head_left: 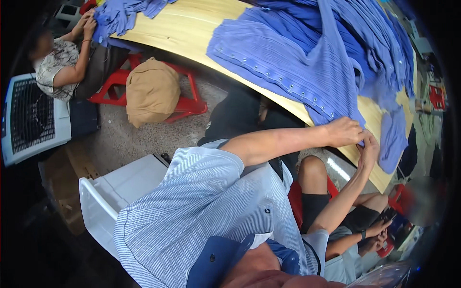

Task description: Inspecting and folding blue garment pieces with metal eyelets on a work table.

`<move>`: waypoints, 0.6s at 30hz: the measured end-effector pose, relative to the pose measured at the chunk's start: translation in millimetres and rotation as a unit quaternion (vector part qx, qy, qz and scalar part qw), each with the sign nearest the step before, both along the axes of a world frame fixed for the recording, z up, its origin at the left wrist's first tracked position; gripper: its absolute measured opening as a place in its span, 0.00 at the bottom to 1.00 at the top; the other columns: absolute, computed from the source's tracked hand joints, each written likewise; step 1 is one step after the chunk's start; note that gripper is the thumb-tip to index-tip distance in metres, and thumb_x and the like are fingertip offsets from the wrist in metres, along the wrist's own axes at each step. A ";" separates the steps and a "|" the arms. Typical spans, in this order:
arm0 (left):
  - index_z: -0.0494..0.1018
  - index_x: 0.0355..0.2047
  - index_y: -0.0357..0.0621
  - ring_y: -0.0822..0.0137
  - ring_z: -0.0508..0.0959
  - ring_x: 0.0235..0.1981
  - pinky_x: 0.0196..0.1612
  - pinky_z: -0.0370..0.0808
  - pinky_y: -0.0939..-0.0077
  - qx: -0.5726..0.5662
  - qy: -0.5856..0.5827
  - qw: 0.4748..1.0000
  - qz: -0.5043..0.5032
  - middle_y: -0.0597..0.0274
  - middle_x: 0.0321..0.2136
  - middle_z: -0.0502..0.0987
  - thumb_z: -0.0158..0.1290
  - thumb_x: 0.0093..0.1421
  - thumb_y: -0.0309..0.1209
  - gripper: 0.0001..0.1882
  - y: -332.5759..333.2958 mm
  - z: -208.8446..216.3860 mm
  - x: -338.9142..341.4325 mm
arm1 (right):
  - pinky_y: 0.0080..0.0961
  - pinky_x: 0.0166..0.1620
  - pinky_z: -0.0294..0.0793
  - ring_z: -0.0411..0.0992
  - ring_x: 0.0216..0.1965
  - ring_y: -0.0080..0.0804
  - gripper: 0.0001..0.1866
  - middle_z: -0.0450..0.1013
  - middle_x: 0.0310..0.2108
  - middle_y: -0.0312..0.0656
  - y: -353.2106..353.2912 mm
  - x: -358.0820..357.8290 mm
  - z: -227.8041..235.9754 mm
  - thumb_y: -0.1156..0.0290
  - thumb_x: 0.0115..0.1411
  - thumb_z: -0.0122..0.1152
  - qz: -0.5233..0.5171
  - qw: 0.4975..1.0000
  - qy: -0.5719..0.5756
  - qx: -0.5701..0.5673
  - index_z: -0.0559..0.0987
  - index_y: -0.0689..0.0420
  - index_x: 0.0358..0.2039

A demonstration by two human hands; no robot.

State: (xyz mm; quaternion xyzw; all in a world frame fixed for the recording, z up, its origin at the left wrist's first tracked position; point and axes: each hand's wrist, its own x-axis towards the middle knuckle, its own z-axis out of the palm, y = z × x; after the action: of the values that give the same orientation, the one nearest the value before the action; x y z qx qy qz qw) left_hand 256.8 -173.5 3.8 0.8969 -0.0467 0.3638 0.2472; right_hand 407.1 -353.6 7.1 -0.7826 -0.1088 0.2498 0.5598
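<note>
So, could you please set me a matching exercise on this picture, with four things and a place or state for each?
1. Brown cloth bundle
2. Ribbed blue garment
3. Left hand
4. White-framed black grille

A. Fingers curled, meeting the right hand
B. At the picture's far left
C. On a red stool
D. Spread on the pale wooden table, a row of round fittings along it

Pairs: 1-C, 2-D, 3-A, 4-B

From here I see matt, ribbed blue cloth [288,57], shiny metal-looking studs [291,88], smooth wooden desk [180,29], plastic stool [193,104].
</note>
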 end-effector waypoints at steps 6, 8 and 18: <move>0.84 0.41 0.44 0.53 0.86 0.38 0.44 0.81 0.53 -0.090 -0.076 0.981 0.152 0.57 0.34 0.85 0.73 0.58 0.44 0.20 110.3 52.9 -140.7 | 0.15 0.30 0.64 0.69 0.28 0.12 0.15 0.79 0.32 0.28 13.2 -17.2 -9.0 0.60 0.78 0.65 -0.035 0.986 -0.147 -0.071 0.86 0.60 0.49; 0.84 0.39 0.40 0.48 0.84 0.43 0.47 0.80 0.54 -0.088 -0.015 0.932 0.351 0.49 0.39 0.85 0.71 0.62 0.39 0.15 177.5 64.5 -212.8 | 0.18 0.34 0.70 0.72 0.31 0.16 0.16 0.79 0.34 0.30 12.1 -18.2 -9.5 0.61 0.79 0.63 -0.020 0.966 -0.230 -0.118 0.86 0.62 0.49; 0.84 0.34 0.37 0.41 0.86 0.35 0.41 0.81 0.51 -0.042 0.170 0.826 0.535 0.46 0.30 0.86 0.70 0.63 0.54 0.28 270.6 36.3 -253.2 | 0.40 0.56 0.79 0.83 0.51 0.53 0.33 0.85 0.52 0.59 51.1 -54.4 4.3 0.44 0.69 0.71 -0.023 0.892 -0.383 -0.238 0.85 0.64 0.57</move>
State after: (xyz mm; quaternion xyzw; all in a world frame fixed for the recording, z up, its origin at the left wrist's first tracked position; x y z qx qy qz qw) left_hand 3.7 97.2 40.1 0.8176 0.4987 0.2825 0.0546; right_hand 352.7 -302.5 11.5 -0.9298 -0.2341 -0.0633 0.2769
